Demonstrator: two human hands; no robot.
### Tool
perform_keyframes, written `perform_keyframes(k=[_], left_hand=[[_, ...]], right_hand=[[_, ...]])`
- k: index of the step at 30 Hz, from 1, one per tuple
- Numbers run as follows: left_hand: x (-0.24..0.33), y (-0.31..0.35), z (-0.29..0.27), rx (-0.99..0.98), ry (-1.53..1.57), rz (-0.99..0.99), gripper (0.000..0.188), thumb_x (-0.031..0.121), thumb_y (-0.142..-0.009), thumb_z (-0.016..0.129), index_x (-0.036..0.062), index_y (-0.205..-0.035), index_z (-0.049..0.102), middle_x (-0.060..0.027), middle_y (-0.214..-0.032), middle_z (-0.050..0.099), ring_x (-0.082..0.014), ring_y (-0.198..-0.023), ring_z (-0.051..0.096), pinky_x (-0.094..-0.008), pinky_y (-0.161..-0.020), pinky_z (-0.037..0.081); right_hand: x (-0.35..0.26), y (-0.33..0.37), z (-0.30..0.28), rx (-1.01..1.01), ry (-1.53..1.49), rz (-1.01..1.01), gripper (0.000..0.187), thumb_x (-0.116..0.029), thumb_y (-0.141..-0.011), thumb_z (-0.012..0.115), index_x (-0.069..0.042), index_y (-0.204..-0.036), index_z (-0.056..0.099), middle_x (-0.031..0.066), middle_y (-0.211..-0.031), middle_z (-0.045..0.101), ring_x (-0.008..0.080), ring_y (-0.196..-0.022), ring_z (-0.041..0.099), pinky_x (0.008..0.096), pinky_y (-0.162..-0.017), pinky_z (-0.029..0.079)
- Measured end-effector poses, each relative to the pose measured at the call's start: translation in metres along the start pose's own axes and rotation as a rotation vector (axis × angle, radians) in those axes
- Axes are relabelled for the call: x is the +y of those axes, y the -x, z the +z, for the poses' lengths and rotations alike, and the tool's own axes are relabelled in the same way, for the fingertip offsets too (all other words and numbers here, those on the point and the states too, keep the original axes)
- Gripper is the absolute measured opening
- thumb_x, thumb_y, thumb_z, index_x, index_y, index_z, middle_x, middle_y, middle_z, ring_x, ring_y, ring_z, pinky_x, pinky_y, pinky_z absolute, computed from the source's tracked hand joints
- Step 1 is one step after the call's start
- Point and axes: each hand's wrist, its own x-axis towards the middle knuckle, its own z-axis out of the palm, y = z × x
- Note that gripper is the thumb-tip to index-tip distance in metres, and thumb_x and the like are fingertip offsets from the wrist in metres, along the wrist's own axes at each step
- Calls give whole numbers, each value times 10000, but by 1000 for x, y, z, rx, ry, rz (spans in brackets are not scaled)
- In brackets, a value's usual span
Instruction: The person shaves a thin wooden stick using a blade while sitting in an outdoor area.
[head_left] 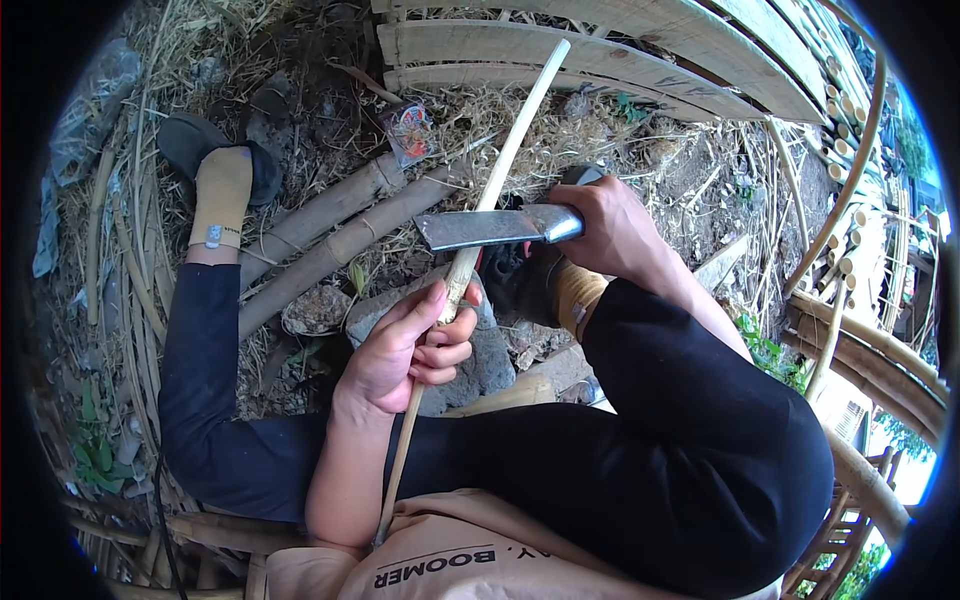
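Note:
A long bamboo stick (pixel 520 130) slants from my lap up toward the far middle. Its far part is pale and shaved smooth, while the near part keeps a yellow-brown skin. My left hand (pixel 425 345) is closed around it near a node, below the blade. In my right hand (pixel 612 225), at the right, is a broad-bladed chopping knife (pixel 480 229) gripped by the handle. The blade lies across the stick, a little beyond my left fingers, with its squared end pointing left. Most of the handle is hidden inside my right fist.
Two bamboo poles (pixel 345 235) lie on straw-covered ground at the left. Grey stones (pixel 480 360) sit under my hands. Wooden planks (pixel 570 50) span the far side. Stacked bamboo (pixel 850 130) stands at the right. A torn wrapper (pixel 408 133) lies beyond the poles.

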Motion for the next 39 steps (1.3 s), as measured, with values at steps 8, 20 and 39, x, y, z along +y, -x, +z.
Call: perform_keyframes(k=[8, 20, 39], left_hand=[[-6, 9, 17, 214, -291, 58, 325, 440, -1106, 377, 125, -1087, 455, 14, -795, 419, 15, -538, 252, -137, -424, 170], [-17, -10, 45, 852, -1433, 319, 398, 324, -1075, 477, -49, -1206, 531, -330, -904, 623, -531, -865, 581, -565, -781, 452], [-8, -11, 34, 886, -1526, 346, 353, 290, -1077, 461, -50, -1145, 525, -303, -834, 635, -505, -813, 591, -579, -763, 467]], right_hand=[[1, -2, -1, -7, 15, -35, 172, -133, -657, 756, -89, -812, 696, 139, -691, 675, 370, -691, 685, 464, -660, 543], [-7, -20, 11, -43, -109, -35, 133, -98, -759, 726, -2, -736, 637, 219, -671, 631, 421, -666, 648, 470, -605, 499], [-11, -20, 16, -73, -53, 16, 132, -134, -731, 685, -42, -823, 707, 203, -718, 687, 398, -713, 698, 479, -709, 565]])
